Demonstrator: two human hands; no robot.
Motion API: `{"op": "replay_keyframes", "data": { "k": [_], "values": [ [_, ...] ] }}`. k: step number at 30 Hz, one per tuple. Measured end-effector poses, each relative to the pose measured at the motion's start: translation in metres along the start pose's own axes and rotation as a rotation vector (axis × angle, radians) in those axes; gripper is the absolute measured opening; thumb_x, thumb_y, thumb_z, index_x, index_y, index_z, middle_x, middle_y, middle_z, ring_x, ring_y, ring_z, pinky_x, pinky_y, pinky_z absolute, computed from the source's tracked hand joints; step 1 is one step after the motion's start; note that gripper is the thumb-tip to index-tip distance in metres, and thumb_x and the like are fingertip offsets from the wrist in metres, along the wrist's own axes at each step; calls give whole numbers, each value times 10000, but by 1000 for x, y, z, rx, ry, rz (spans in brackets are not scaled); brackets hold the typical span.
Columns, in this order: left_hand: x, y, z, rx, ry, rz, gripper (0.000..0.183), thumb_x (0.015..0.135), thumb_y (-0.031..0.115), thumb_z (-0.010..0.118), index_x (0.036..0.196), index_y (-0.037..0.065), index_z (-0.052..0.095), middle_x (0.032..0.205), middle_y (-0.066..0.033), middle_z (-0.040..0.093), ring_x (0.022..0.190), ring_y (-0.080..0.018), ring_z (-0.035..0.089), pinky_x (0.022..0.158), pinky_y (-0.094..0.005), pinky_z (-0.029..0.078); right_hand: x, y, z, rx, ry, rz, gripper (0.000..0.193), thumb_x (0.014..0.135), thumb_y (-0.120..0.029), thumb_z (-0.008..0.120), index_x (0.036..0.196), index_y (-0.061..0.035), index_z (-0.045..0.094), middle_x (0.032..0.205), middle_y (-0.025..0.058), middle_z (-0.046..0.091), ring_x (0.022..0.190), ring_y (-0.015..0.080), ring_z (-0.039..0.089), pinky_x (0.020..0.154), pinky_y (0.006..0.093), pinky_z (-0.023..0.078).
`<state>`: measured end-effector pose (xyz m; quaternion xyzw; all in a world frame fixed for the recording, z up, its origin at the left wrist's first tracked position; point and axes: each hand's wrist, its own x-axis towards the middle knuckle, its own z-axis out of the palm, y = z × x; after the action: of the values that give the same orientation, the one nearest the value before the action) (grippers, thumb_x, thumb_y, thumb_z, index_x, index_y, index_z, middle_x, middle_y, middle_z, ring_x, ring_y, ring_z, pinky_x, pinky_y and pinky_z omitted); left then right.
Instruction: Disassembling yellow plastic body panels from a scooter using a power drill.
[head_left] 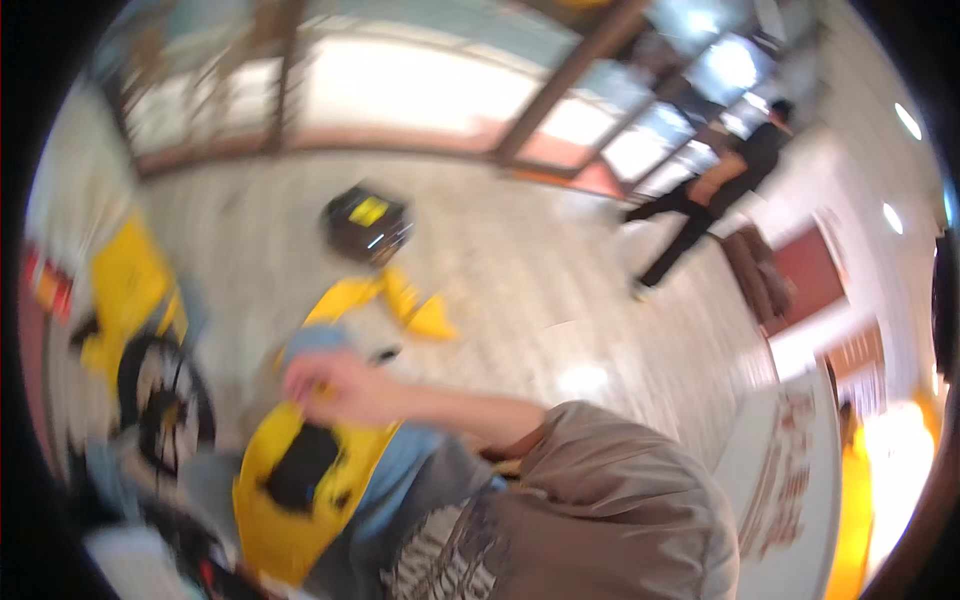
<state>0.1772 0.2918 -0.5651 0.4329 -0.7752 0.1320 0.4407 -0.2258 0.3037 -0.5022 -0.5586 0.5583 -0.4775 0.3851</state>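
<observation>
My right hand (343, 388) reaches across from the grey-brown sleeve, above the upper edge of a yellow panel (262, 510) with a dark patch in its middle. The fingers are curled together and smeared by motion; a small dark and yellowish spot shows at them, too blurred to name. The panel lies against my legs in blue trousers (405, 470). Whether the hand touches it, I cannot tell. My left hand is out of sight. Beyond the right hand, yellow curved pieces (415, 305) lie on the floor, and a small black object (385, 354) is near them.
A dark helmet-like object (366, 222) with a yellow patch sits on the wood-look floor (520, 250). At left are a spoked wheel (165, 405) and a yellow panel-like part (130, 285). A person in black (725, 185) walks near the glass doors. A white board (775, 480) stands at right.
</observation>
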Motion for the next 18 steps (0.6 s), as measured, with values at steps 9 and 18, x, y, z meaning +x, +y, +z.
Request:
{"op": "replay_keyframes", "data": {
  "k": [9,18],
  "values": [
    [81,71,-20,-328,-67,-764,668,765,112,931,1322,-76,613,1290,-240,677,1129,-335,675,1005,-457,525,-39,-49,35,108,-173,-96,256,826,-87,722,1046,-12,616,922,105,674,880,274,673,783,380,530],
    [112,120,-21,-663,-95,-523,597,851,78,830,1391,-9,592,1407,-201,609,1263,-368,586,1090,-465,449,-42,-64,99,281,-177,-338,991,734,-371,838,1484,63,357,1354,243,514,1257,346,534,1053,415,434]
  ]
}}
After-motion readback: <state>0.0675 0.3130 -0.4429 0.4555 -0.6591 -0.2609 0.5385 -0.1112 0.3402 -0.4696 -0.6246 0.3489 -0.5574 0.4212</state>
